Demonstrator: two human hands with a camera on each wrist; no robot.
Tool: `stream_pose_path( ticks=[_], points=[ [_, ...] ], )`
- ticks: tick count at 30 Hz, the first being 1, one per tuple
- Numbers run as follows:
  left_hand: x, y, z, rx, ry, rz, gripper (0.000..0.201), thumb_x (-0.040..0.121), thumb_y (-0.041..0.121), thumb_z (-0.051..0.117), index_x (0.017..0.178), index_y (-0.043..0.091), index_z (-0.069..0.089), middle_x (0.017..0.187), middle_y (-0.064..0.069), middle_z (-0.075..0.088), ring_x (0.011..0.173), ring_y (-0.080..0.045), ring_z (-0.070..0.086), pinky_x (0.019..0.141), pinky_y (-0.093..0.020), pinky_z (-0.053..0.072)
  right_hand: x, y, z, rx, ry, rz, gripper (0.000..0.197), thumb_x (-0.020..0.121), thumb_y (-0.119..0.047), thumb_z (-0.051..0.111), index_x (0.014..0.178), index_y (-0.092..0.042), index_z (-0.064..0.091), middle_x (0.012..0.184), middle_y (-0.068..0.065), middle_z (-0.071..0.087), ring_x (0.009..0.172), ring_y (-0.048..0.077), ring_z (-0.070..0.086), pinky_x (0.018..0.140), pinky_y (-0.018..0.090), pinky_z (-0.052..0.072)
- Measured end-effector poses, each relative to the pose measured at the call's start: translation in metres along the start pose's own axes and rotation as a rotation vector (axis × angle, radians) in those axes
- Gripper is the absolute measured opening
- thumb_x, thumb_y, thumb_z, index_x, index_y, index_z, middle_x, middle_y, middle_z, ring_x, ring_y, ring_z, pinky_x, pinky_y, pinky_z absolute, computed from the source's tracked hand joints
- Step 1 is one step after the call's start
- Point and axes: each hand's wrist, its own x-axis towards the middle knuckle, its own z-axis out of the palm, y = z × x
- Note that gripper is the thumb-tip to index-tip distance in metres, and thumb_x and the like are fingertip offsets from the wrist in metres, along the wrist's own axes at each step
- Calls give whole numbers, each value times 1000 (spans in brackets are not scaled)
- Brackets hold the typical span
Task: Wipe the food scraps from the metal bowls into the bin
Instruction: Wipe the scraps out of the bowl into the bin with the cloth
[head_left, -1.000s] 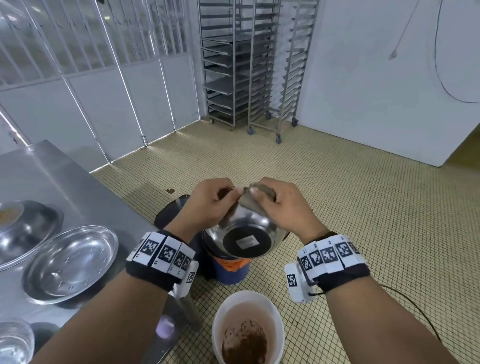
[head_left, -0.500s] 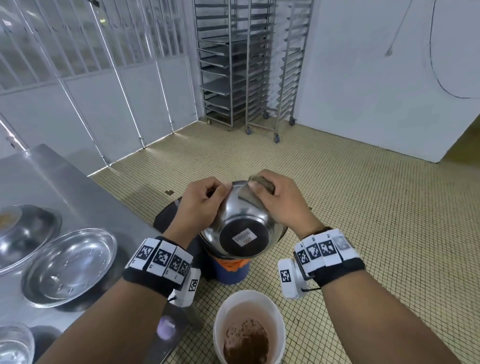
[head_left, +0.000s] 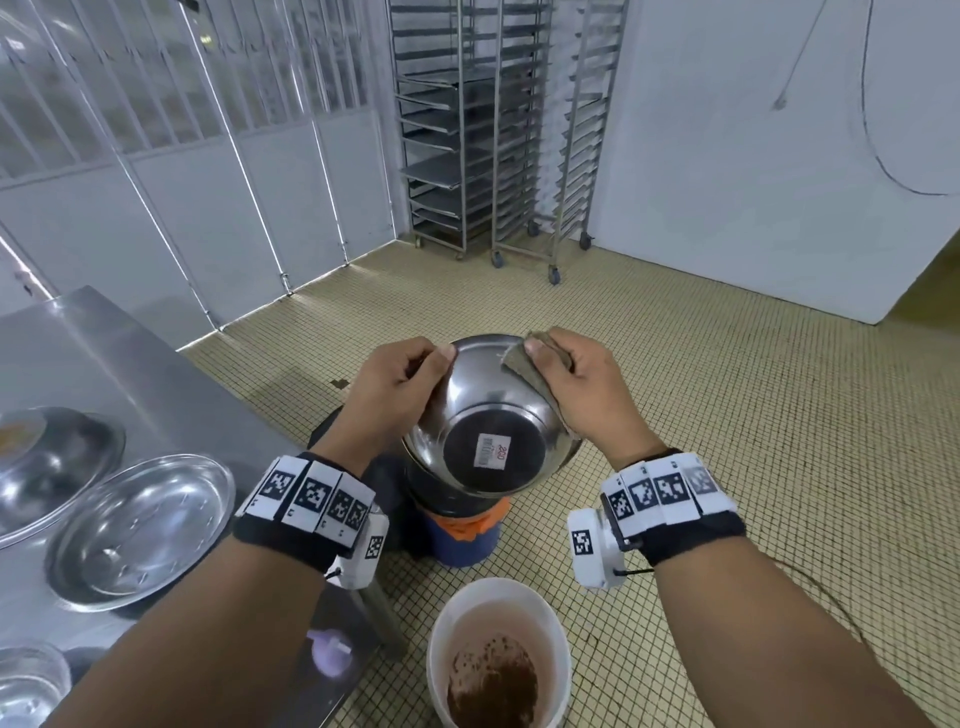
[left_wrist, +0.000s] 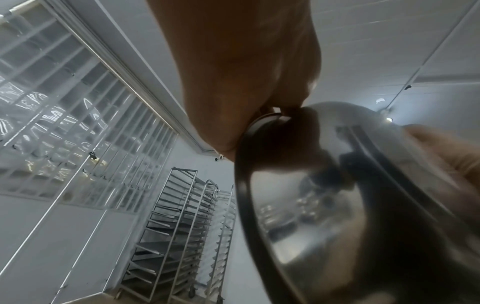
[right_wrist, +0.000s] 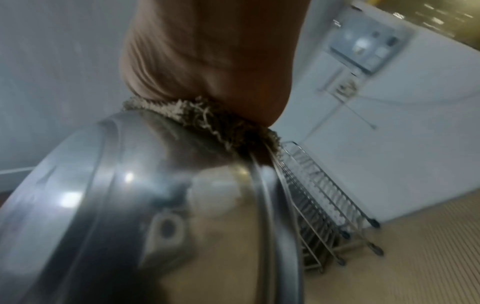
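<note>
Bowl tilted between grips; left hand pinches rim; right hand pinches cloth against it.

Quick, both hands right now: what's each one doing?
Left hand: grips the rim of the metal bowl, tilted over the bin.
Right hand: holds the cloth against the bowl's rim.

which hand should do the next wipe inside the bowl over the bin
Right. The right hand already grips the cloth against the metal bowl at its rim, while the left hand grips the opposite rim, tilting the bowl over the bin. Swapping roles looks needless.
</note>
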Motion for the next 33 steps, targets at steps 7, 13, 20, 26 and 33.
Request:
stream_pose_path(
  ticks=[7,13,20,26,33],
  points=[
    [4,-5,4,-203,159,-65,44,100,30,68,73,-4,64,51,-3,54,48,-17,49,45,-27,40,-9,4,11,108,58,79,32,105,-40,51,81,-25,64,74,-1,63,69,18,60,66,35,49],
    [-4,-10,6,-204,149,-48,49,104,26,62,69,-7,53,47,9,46,45,-5,41,45,-19,35,-10,10,7,114,67,153,35,106,-40,48,84,-20,66,77,0,65,73,19,61,74,42,51],
    [1,-12,10,-220,202,-29,46,101,26,67,67,-3,59,49,7,51,45,-7,44,45,-21,36,-5,0,4,135,22,131,31,105,-39,52,88,-20,71,80,1,68,74,19,65,71,33,53],
    [-7,-20,15,-243,217,-82,52,103,29,63,70,-10,52,51,-1,46,47,-14,43,43,-24,35,-15,7,8,204,70,263,38,107,-37,49,88,-11,69,78,3,66,69,16,59,71,32,51],
    [0,-11,15,-264,211,-68,49,101,27,67,70,-8,57,53,-5,49,47,-13,44,45,-24,37,-7,-1,3,195,54,151,26,105,-37,54,86,-31,72,79,-5,70,74,16,66,72,35,54]
  ],
)
